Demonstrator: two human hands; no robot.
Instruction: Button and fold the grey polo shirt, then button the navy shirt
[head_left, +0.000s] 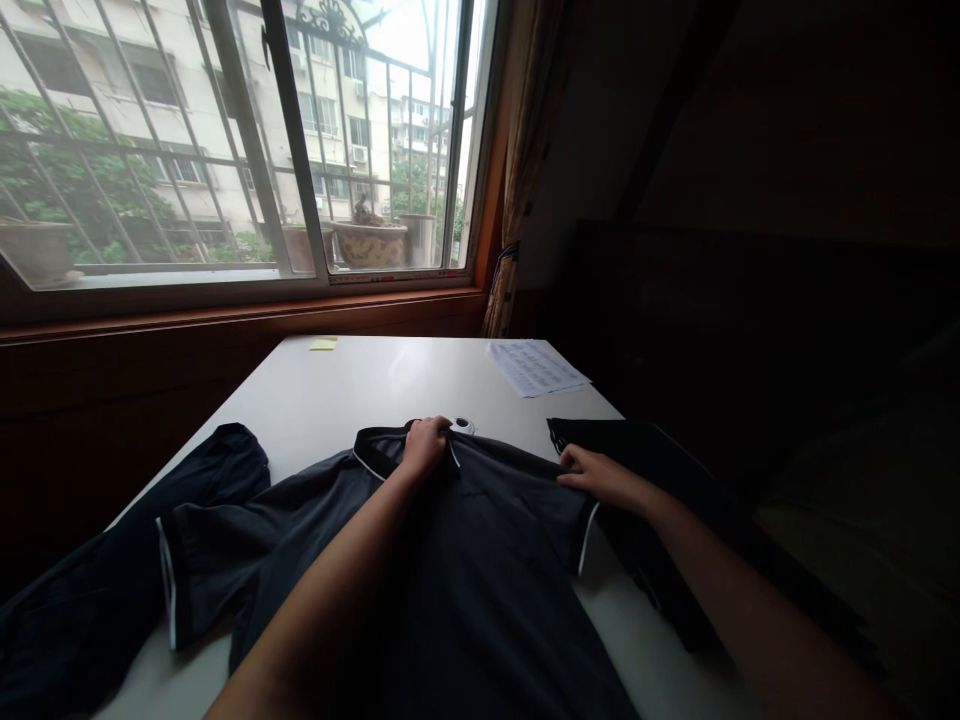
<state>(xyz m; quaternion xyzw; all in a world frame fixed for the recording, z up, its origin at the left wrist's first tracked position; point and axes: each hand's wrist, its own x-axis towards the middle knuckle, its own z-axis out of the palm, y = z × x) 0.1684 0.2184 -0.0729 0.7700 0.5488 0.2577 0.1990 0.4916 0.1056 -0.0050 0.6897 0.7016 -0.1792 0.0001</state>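
Dark short-sleeved shirt lies spread on the white table right in front of you, collar toward the window, body running down toward you and out of the bottom of view. White piping edges both sleeves and shows at the neckline.

Your left hand is at the collar, on its right side, fingers curled over and closed on the cloth; the fingertips are hidden. Your left forearm crosses above the shirt front.

Your right hand is at the upper edge of the right-hand sleeve, between shoulder and cuff. Fingers bent, thumb and fingers partly apart, touching the cloth; you cannot tell from here whether a fold is pinched.

Just beyond your left hand: a small round white object with a dark centre, partly covered by the shirt.

Dark garment to the left, near the left sleeve. Dark folded cloth to the right, partly behind your right hand and forearm; its lower part is lost in shadow.

Far edge of the table: yellow sticky notes at left, printed sheets at right. Tied curtain beside the window; planter outside the glass.
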